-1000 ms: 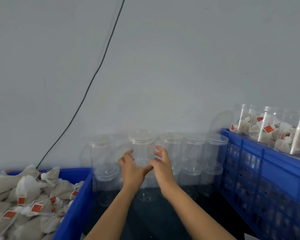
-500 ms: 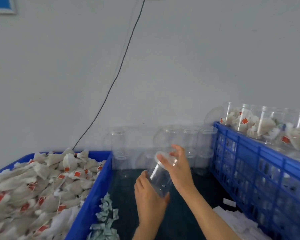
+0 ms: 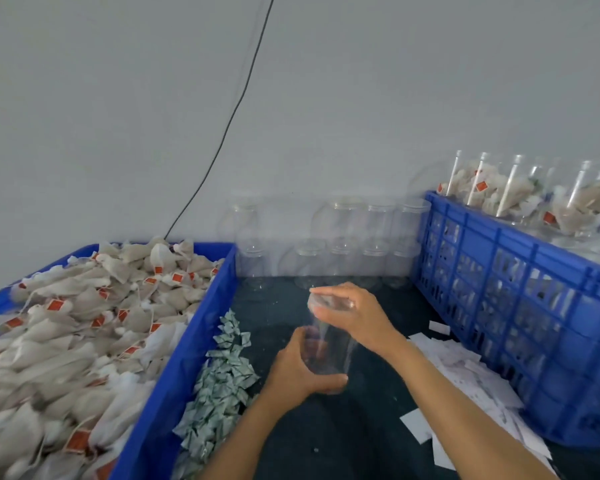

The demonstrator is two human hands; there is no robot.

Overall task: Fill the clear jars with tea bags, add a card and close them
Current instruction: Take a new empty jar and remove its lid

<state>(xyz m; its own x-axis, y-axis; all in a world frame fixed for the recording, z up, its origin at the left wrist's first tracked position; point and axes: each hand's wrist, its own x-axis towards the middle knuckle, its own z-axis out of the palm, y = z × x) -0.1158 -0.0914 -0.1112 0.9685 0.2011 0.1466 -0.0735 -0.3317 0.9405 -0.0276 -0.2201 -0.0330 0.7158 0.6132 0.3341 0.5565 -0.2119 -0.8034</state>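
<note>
A: Where is the clear jar (image 3: 329, 348)?

B: Upright over the dark tabletop (image 3: 361, 427), between the two blue crates. The left hand (image 3: 300, 370) wraps its lower half, thumb and fingers (image 3: 329, 378) curled round the wall.

A: And the other hand?

B: The right hand (image 3: 352, 315) sits on top of the jar, its fingers clamped round the lid (image 3: 329, 301). Whether the lid is seated or loose, I cannot tell.

A: Anything inside the jar?

B: It looks see-through; the left hand's fingers show through the wall.

A: What lies around the jar?

B: To the left of it, the blue crate (image 3: 174, 375) heaped with tea bags (image 3: 66, 323) carrying red tags. Between that crate and the jar, a strip of small grey-green sachets (image 3: 219, 389) on the tabletop. To the right of the jar, white cards (image 3: 465, 375) lie scattered against the slotted blue crate (image 3: 520, 306), which bears filled jars (image 3: 520, 192) on top.

A: Behind the jar?

B: More empty jars (image 3: 354, 244), stacked two high against the grey wall, and a black cable (image 3: 236, 109) runs down the wall.
</note>
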